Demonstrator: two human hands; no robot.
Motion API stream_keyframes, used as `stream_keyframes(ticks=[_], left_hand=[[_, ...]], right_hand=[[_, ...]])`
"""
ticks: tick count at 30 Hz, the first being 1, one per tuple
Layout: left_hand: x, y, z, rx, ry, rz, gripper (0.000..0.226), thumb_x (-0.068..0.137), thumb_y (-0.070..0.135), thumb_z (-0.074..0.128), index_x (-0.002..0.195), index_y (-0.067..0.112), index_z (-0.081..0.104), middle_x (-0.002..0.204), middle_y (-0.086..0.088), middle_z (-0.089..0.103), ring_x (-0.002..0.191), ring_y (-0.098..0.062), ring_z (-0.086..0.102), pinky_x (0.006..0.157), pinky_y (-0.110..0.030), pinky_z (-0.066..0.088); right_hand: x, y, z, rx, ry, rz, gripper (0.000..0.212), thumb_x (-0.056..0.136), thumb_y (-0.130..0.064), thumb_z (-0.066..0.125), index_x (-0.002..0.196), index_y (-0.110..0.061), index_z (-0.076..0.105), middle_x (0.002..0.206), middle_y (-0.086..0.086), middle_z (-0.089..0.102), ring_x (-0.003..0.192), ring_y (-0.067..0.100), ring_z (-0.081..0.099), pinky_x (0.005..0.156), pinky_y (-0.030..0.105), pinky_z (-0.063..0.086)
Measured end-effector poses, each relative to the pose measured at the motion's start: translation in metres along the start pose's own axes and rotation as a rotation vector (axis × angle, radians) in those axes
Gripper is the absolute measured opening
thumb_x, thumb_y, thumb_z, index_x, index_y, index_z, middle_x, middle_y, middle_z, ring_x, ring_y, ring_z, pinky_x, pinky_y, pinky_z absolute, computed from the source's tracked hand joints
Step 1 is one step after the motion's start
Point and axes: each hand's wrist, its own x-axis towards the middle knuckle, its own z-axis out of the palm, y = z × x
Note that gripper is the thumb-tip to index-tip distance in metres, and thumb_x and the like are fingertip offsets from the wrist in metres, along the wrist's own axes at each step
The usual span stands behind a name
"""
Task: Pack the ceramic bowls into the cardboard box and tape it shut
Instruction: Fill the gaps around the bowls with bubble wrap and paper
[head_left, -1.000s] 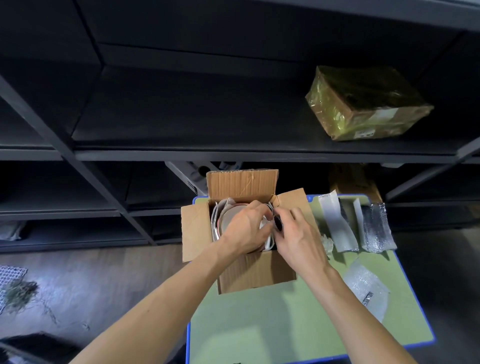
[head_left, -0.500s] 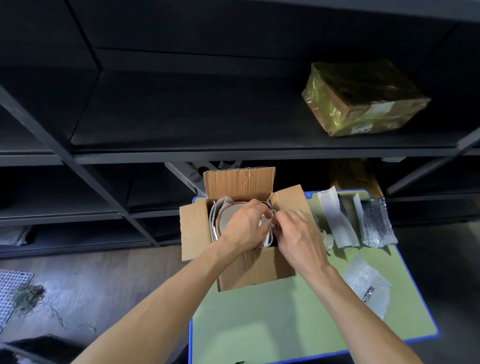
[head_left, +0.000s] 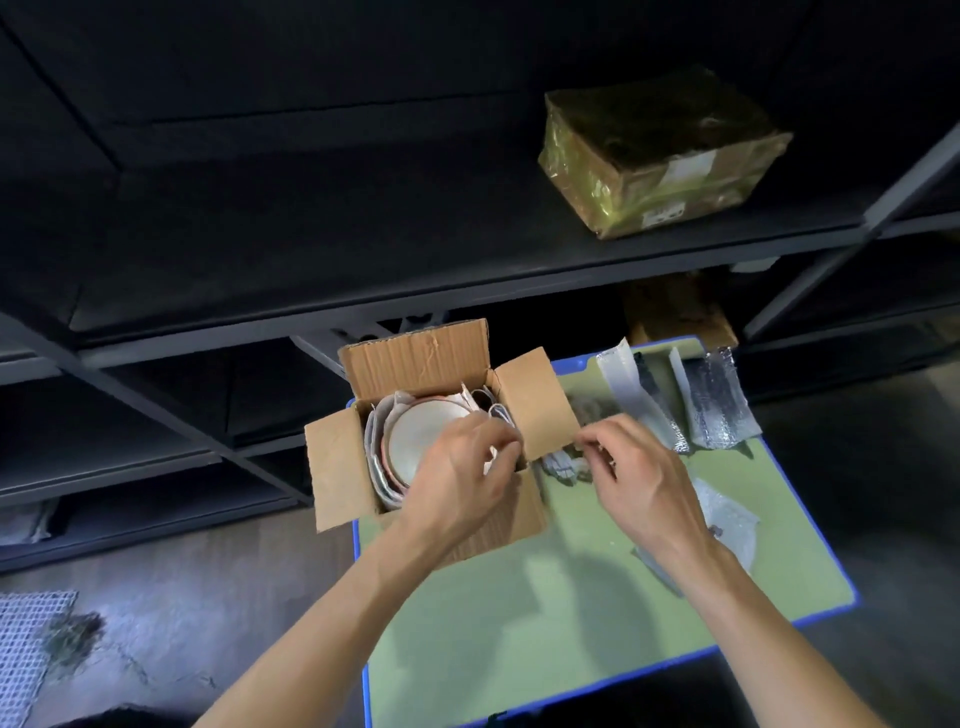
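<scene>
Cardboard box (head_left: 337, 467) is sitting at centre frame on the far left corner of the green table (head_left: 519, 597), all four flaps standing open and no tape on it yet. Ceramic bowls (head_left: 421, 436) are lying nested inside, pale insides facing up, with white wrap (head_left: 376, 426) lining the stack on its left and far sides. Left hand (head_left: 457, 478) is reaching into the box opening, fingers curling on the wrap edge at the stack's right rim. Right hand (head_left: 639, 478) is hovering just right of the box's right flap, above a crumpled wad of padding (head_left: 558, 465); thumb and forefinger are closing narrow, but whether they are pinching anything cannot be told. Bubble-wrap pieces (head_left: 717, 405) are lying toward the upper right of the table. Judgement: bowls are stiff, glazed, probably slippery and chip-prone, and as a stack they are making the box bottom-heavy. Any shifting is best done by gripping the wrap or cupping under a rim, not pinching bare glaze; the box itself is best taken by its lower walls, not by the flaps.
</scene>
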Motion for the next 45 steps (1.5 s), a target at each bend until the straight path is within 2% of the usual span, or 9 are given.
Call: stream_keyframes(ticks=[10,15,19,22,26,32,36,39,45], left_hand=[[-0.003,0.062,0.091,0.013,-0.274,0.19,0.016,0.097,0.026,0.054,0.101,0.02,0.068,0.093,0.004,0.067,0.085,-0.014,0.061,0.076,-0.035,0.05],[0.01,0.069,0.143,0.116,-0.399,0.105,0.034,0.097,0.036,0.055,0.125,0.019,0.06,0.118,0.001,0.061,0.107,-0.021,0.058,0.088,-0.032,0.044],[0.024,0.073,0.182,0.224,-0.514,-0.017,0.054,0.095,0.046,0.057,0.14,0.017,0.046,0.133,-0.004,0.05,0.121,-0.025,0.052,0.097,-0.033,0.038],[0.028,0.076,0.207,0.277,-0.608,-0.098,0.061,0.093,0.047,0.06,0.142,0.016,0.039,0.135,-0.006,0.048,0.123,-0.028,0.052,0.099,-0.037,0.041],[0.023,0.078,0.223,0.286,-0.638,-0.15,0.058,0.092,0.044,0.062,0.137,0.016,0.038,0.126,-0.008,0.052,0.116,-0.03,0.055,0.093,-0.039,0.044],[0.02,0.072,0.223,0.299,-0.617,-0.219,0.066,0.09,0.045,0.064,0.142,0.018,0.035,0.129,-0.008,0.053,0.118,-0.031,0.054,0.095,-0.038,0.042],[0.018,0.072,0.221,0.264,-0.596,-0.255,0.065,0.09,0.049,0.063,0.14,0.018,0.038,0.127,-0.007,0.055,0.119,-0.028,0.053,0.094,-0.036,0.041],[0.019,0.078,0.212,0.169,-0.57,-0.268,0.063,0.089,0.053,0.063,0.138,0.019,0.041,0.123,-0.004,0.061,0.115,-0.025,0.056,0.089,-0.033,0.042],[0.025,0.094,0.187,-0.044,-0.53,-0.283,0.058,0.084,0.056,0.067,0.131,0.031,0.042,0.11,0.006,0.066,0.099,-0.016,0.063,0.083,-0.032,0.05]], right_hand=[[-0.047,0.078,-0.017,-0.035,-0.19,0.211,0.02,0.091,-0.013,0.06,0.105,-0.026,0.065,0.103,-0.013,0.064,0.099,0.013,0.061,0.073,0.032,0.05],[-0.069,0.129,-0.029,-0.075,-0.261,0.372,0.028,0.094,-0.016,0.058,0.12,-0.025,0.064,0.119,-0.01,0.063,0.114,0.014,0.058,0.085,0.035,0.051],[-0.072,0.154,-0.037,-0.04,-0.302,0.489,0.035,0.098,-0.032,0.056,0.132,-0.027,0.053,0.12,-0.007,0.06,0.11,0.018,0.06,0.089,0.036,0.049],[-0.068,0.164,-0.031,0.054,-0.376,0.615,0.047,0.096,-0.047,0.056,0.136,-0.023,0.05,0.118,-0.003,0.065,0.111,0.021,0.061,0.093,0.038,0.047],[-0.065,0.17,-0.017,0.188,-0.433,0.738,0.052,0.089,-0.043,0.064,0.135,-0.023,0.05,0.099,-0.004,0.068,0.103,0.024,0.064,0.091,0.039,0.049],[-0.059,0.177,-0.011,0.1,-0.441,0.708,0.038,0.082,-0.043,0.071,0.115,-0.024,0.064,0.117,0.002,0.052,0.113,0.023,0.054,0.093,0.036,0.047],[-0.054,0.179,-0.019,0.25,-0.482,0.676,0.018,0.081,-0.035,0.068,0.082,-0.019,0.059,0.092,-0.002,0.059,0.09,0.02,0.056,0.078,0.036,0.046],[-0.049,0.176,-0.038,0.463,-0.514,0.63,0.008,0.084,-0.025,0.066,0.082,-0.021,0.06,0.076,-0.008,0.059,0.068,0.011,0.056,0.068,0.033,0.048],[-0.034,0.16,-0.068,0.735,-0.476,0.544,0.015,0.09,-0.001,0.061,0.093,-0.015,0.066,0.075,-0.003,0.065,0.068,0.013,0.057,0.064,0.029,0.05]])
